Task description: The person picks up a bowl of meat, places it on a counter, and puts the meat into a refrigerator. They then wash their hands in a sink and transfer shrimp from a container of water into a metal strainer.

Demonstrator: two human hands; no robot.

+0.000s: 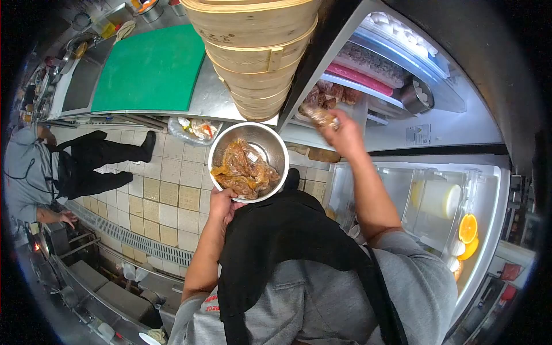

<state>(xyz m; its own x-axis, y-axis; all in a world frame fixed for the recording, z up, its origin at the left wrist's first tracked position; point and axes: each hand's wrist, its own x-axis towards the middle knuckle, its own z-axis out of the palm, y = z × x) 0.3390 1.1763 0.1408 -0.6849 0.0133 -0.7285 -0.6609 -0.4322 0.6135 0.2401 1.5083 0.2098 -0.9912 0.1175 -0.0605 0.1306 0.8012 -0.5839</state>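
Observation:
My left hand grips the near left rim of a steel bowl. Brown, glossy pieces of marinated meat lie in the bowl, some in what looks like clear wrap. At the open fridge, my right hand is closed on a wrapped brown piece, held at the edge of a shelf. Behind it, more dark reddish-brown pieces sit on that shelf.
The fridge door stands open at the right, with a container and cut orange. Stacked bamboo steamers and a green board sit on the counter. A co-worker stands at the left.

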